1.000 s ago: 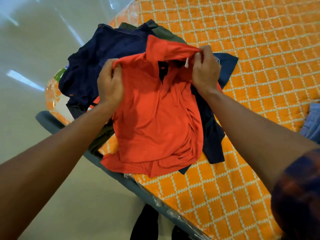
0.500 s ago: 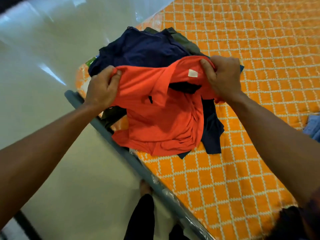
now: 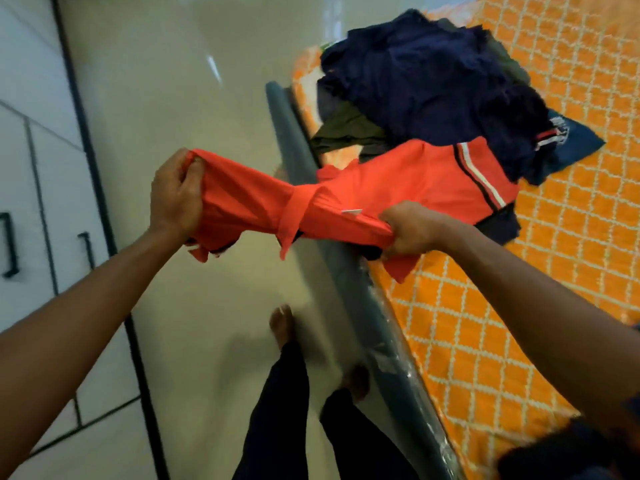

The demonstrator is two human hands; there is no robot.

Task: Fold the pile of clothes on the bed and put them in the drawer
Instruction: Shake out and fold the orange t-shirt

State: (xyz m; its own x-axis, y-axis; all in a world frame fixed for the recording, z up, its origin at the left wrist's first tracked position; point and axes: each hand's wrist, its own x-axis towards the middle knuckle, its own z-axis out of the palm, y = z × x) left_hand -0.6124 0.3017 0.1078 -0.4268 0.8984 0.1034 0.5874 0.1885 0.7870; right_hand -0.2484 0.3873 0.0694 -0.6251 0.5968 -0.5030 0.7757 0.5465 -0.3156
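Left hand (image 3: 176,199) and right hand (image 3: 412,230) each clench the red shirt (image 3: 408,178), stretched across the bed (image 3: 502,306) edge. The next move is likely laying it flat to fold.

Two hands, left hand (image 3: 175,199) and right hand (image 3: 412,228), one red shirt (image 3: 398,181), one clothes pile (image 3: 433,88), one bed (image 3: 554,271), two feet (image 3: 282,323)

Nothing can be read anywhere in the head view; the small white tag (image 3: 351,212) on the red shirt (image 3: 408,174), near its collar, shows only as a blank sliver, too small and blurred for letters. The pale print (image 3: 558,128) on the blue garment (image 3: 581,143) at the edge of the pile (image 3: 433,81) is a smear of white marks; no word, brand or number can be made out there.
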